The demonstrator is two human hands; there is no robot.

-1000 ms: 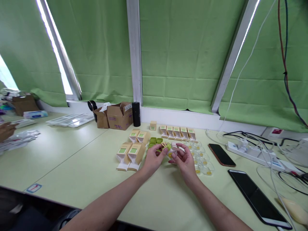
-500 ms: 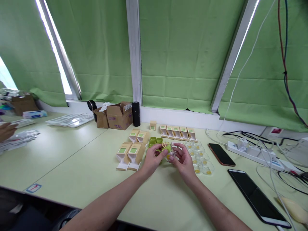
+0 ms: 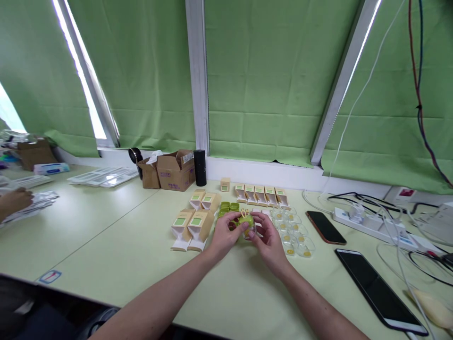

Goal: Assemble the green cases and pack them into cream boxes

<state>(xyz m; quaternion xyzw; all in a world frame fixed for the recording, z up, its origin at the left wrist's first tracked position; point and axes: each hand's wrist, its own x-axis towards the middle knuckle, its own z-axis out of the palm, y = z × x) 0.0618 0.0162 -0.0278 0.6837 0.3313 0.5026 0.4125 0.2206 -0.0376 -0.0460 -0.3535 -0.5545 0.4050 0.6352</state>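
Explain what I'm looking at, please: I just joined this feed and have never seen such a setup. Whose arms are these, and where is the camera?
There is no machine here. Both bare arms belong to one person, and the only camera sits on that person's head, looking forward and down. The left hand and right hand meet over a pale green table, and their fingers together pinch a small green piece. Around them lie tan boxes, clear trays with yellow dots, two phones and a power strip. The hand at the far left edge is a co-worker's.
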